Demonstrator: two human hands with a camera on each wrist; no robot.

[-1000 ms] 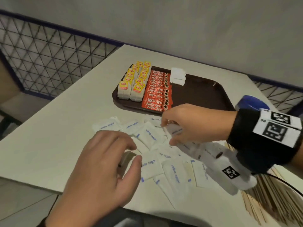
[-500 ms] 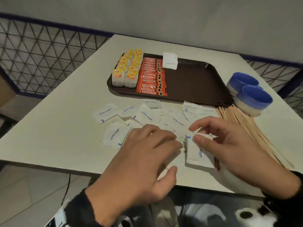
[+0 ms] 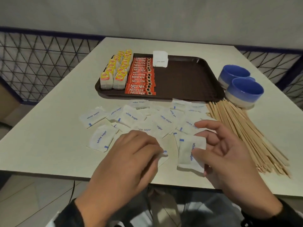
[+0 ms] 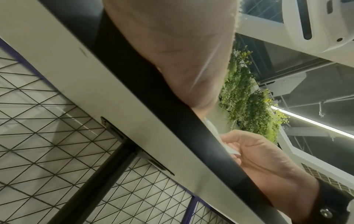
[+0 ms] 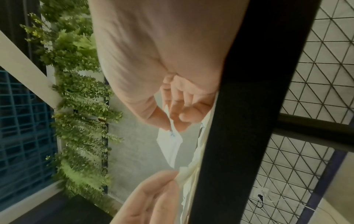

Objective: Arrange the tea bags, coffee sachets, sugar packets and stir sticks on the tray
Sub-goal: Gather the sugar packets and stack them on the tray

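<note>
Risk, slipping stack: we hold a small stack of sugar packets (image 3: 191, 154) in our right hand (image 3: 227, 163), pinched between thumb and fingers. The packets are slick paper and only loosely squared, so we judge one could slide out on the way to the tray (image 3: 188, 76).
Risk, scattering: our left hand (image 3: 131, 161) lies knuckles-up on the loose sugar packets (image 3: 131, 117) at the table's (image 3: 41, 136) near edge; a careless sweep could push some off toward six o'clock.
Risk, stir sticks: the stir sticks (image 3: 242, 131) lie fanned at three o'clock of our right hand, near enough for a sleeve to drag them.
Right grip: thumb on the printed face, fingers curled behind, closed on the stack.
Left grip: fingers bent down onto a packet whose blue-marked corner peeps out; we cannot tell whether they pinch it or merely press.
Look of the packets: flat white paper squares, "white sugar" in blue, a small blue tab; they overlap at all angles.
Where things are: loose packets between us and the tray. On the tray, tea bags (image 3: 114, 71) at nine o'clock, coffee sachets (image 3: 141, 76) just beside them, a stack of white packets (image 3: 160, 60) at twelve o'clock; the right half is bare.
Nearby: two blue bowls (image 3: 242, 89) at the tray's three o'clock.
</note>
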